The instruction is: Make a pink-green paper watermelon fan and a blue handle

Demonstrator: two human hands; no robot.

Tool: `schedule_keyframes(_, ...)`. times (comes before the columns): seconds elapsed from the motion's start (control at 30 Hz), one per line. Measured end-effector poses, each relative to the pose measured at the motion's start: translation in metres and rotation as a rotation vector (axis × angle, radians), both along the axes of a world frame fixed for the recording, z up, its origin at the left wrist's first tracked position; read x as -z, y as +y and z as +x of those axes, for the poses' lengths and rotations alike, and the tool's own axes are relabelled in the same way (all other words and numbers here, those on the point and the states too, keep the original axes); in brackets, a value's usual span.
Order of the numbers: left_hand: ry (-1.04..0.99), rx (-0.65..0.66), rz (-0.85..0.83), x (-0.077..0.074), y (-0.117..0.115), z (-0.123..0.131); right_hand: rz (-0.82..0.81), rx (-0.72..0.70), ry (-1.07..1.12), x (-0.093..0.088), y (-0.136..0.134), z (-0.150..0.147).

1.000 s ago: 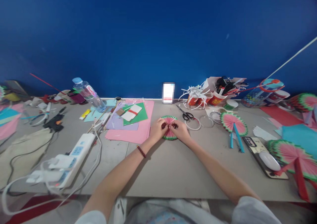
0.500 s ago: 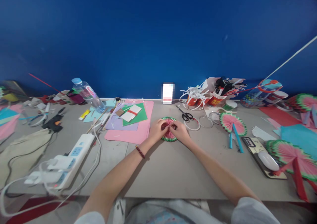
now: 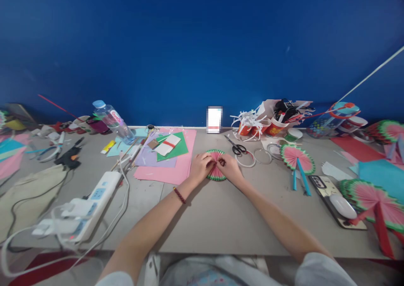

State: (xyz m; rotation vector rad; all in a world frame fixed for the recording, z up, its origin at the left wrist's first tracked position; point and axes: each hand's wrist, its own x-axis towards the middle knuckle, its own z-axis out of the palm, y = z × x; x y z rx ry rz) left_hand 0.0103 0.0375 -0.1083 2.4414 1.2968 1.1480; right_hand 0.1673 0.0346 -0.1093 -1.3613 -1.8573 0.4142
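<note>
Pleated paper disc under two-handed work at a desk, head view. The pleated paper disc (image 3: 216, 175), pink with a green-and-white rim, is at the middle of the table (image 3: 214, 223), directly in front of the person; its sides are covered by the hands, and whether it lies flat on the surface or is lifted slightly cannot be told. The left hand (image 3: 201, 168) is mostly closed, its thumb and forefinger pinching the pleats near the centre. The right hand (image 3: 230, 167) mirrors it from the other side, fingers curled, thumb and forefinger likewise pinched at the centre; whether any smaller piece is caught between the fingertips is too small to tell. Compared with the two preceding views, change is slight: the disc keeps its place and its round, spread form, both hands keep their grip, and only the fingertips at the centre show small adjustments, while a faint shift of the whole scene is best attributed to the head. This suggests that the work remains at one stage, probably the settling or securing of the centre folds, without visible advance over the interval. The scissors (image 3: 239, 149) lie beyond the right hand, untouched, just beside a white ring (image 3: 244, 165). Farther right, a fan with blue handles (image 3: 296, 154) shows similar pleating and colouring, and may indicate the form intended.
</note>
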Motion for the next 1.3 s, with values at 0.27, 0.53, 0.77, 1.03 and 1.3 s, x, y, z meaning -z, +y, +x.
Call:
schedule_keyframes(0.27,0.125,0.040,0.118,0.002,0.001,-0.003,0.079,-0.053,-0.145,-0.003,-0.004,-0.002)
schedule_keyframes(0.53,0.221,0.078,0.190,-0.002,0.002,-0.005,0.052,-0.107,-0.202,-0.005,-0.002,0.000)
schedule_keyframes(0.77,0.345,0.129,0.325,-0.005,0.003,-0.007,0.031,-0.192,-0.241,-0.006,0.001,0.006)
schedule_keyframes(1.03,0.239,0.119,0.237,-0.002,0.003,-0.008,-0.020,-0.236,-0.264,-0.012,0.001,0.008)
schedule_keyframes(1.3,0.025,0.041,0.050,-0.003,0.002,-0.009,0.017,-0.266,-0.169,-0.010,0.002,0.007)
